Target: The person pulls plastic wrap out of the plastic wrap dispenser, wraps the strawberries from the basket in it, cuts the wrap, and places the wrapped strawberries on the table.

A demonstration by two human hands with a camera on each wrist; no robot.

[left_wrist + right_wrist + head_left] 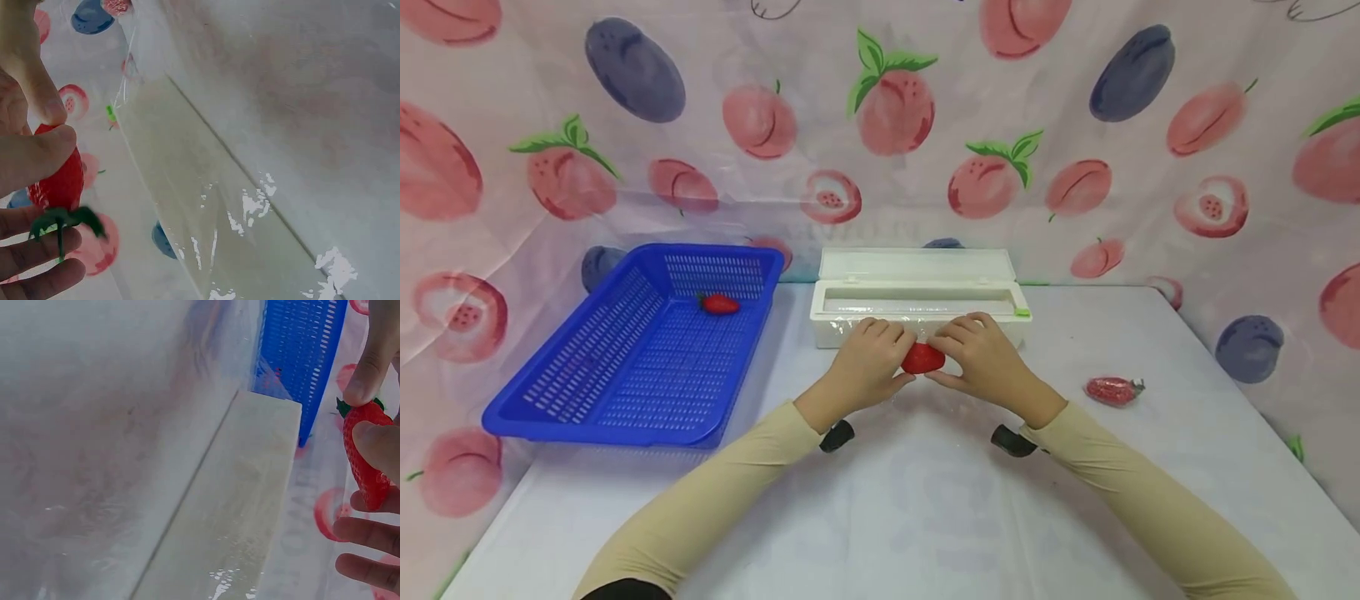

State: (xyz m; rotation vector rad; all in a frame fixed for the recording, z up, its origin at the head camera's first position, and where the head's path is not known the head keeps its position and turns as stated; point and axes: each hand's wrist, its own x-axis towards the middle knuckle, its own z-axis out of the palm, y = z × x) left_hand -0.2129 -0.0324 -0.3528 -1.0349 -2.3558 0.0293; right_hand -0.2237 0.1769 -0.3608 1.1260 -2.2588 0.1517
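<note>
Between both hands, a red strawberry [922,358] is held in front of a white cling film dispenser [917,289] with its lid raised. My left hand [867,364] grips it from the left, and my right hand [987,360] pinches it from the right. Up close in the left wrist view, the strawberry [57,182] shows its green leaves and stem. Thumbs press on the strawberry [370,481] in the right wrist view. Clear film [250,209] stretches from the dispenser over the table below the hands.
A blue plastic basket [730,408] stands at the left with another strawberry [720,304] inside. On the right lies a film-wrapped red strawberry [1112,390] with a twisted end. Fruit-patterned cloth hangs behind the white-covered table [925,517].
</note>
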